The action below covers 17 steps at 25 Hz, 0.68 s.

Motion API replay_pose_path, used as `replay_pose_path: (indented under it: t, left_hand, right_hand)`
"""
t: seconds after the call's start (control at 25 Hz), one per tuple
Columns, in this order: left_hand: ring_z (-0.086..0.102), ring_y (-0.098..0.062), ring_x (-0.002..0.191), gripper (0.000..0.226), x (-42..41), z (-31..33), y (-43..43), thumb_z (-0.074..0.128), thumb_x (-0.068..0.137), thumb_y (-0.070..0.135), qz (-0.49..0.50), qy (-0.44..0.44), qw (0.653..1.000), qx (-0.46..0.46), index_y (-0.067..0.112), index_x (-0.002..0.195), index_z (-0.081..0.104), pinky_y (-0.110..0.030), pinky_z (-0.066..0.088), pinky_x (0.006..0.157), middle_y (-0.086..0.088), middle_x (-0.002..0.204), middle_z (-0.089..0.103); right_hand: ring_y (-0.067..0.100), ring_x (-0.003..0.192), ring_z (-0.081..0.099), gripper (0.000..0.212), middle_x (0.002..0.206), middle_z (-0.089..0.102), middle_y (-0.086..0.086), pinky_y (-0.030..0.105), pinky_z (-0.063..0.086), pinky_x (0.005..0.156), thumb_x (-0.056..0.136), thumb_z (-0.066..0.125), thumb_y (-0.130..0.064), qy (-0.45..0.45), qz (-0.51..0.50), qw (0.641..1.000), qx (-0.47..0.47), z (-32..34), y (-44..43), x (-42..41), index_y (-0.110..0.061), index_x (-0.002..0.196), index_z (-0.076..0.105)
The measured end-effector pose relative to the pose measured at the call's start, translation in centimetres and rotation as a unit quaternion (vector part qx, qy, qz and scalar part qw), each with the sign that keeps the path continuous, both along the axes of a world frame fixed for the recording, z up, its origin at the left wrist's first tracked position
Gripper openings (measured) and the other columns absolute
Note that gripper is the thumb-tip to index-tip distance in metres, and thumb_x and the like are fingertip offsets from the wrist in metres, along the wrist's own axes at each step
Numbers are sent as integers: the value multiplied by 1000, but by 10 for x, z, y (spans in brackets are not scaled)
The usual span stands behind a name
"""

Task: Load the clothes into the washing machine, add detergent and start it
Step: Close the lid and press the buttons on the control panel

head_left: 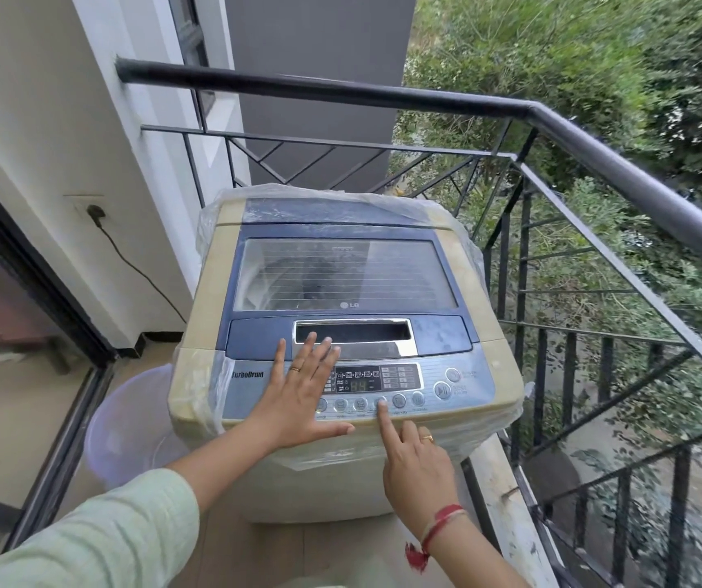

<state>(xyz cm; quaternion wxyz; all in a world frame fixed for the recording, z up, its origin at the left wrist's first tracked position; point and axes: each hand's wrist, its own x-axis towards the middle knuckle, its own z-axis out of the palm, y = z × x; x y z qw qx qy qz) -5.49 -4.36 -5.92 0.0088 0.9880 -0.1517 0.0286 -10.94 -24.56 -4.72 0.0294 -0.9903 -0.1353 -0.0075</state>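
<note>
Pressing a control-panel button [381, 401] near the washing machine [340, 316] front edge with its index fingertip, other fingers curled, the right hand [419, 468] suggests settings underway, lid [342, 273] shut, display [357, 384] lit, while the left hand [298, 396] rests flat, empty.

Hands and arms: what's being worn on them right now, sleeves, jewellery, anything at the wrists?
The left arm has a loose pale green sleeve ending before the wrist. The left hand wears a thin gold ring. The right hand also has a gold ring, and a red thread band is tied round its wrist, with a frayed red tassel. No sleeve shows on the right arm.
</note>
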Motion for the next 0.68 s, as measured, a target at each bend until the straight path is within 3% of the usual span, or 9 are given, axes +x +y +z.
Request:
replay_pose_path:
  t: [0.2, 0.28, 0.32, 0.4, 0.48, 0.68]
  left_hand:
    - [-6, -22, 145, 113, 0, 0, -1, 22, 69, 91, 3, -2, 1000, 1, 12, 149, 15, -61, -1, 109, -4, 157, 12]
    - [-8, -22, 145, 112, -1, 1, -1, 22, 69, 91, 2, -4, 1000, -3, 13, 149, 13, -60, -2, 110, -4, 158, 11]
    - [-8, -21, 145, 112, -1, 0, -1, 22, 69, 91, 4, -6, 1000, -3, 13, 149, 13, -60, -2, 110, -4, 158, 10]
    - [-8, -21, 145, 112, -1, 0, -1, 23, 69, 91, 6, -7, 1000, -2, 13, 149, 13, -59, -3, 110, -4, 158, 10]
    - [-6, -21, 145, 113, -2, 1, -2, 23, 69, 91, 7, -6, 1000, -1, 12, 149, 14, -58, -3, 111, -4, 157, 11]
    - [-2, -22, 145, 113, -3, 1, -3, 22, 69, 91, 10, -5, 1000, 1, 11, 149, 17, -58, -1, 111, -5, 157, 15]
  right_hand:
    - [19, 46, 51, 101, 57, 52, 4, 25, 33, 30, 25, 81, -8, -4, -15, 1000, 1, -2, 4, 0, -12, 123, 60]
    - [19, 51, 54, 106, 64, 53, 3, 26, 34, 35, 40, 79, -12, 41, -17, 999, 5, 3, 1, -4, -16, 139, 42]
    - [20, 62, 56, 105, 76, 55, 2, 27, 38, 43, 57, 74, -16, 52, -16, 998, 17, 2, -3, -5, -21, 147, 20]
    - [20, 84, 55, 93, 99, 51, 1, 28, 40, 61, 84, 52, -23, 47, 10, 998, 36, -3, -14, -8, -25, 143, -19]
    - [20, 87, 54, 87, 103, 50, 0, 27, 40, 64, 89, 44, -25, 40, 4, 998, 55, -4, -22, -8, -25, 138, -29]
    - [21, 87, 54, 86, 104, 53, 0, 28, 38, 63, 90, 43, -24, 54, -6, 997, 59, -5, -28, -6, -28, 136, -30]
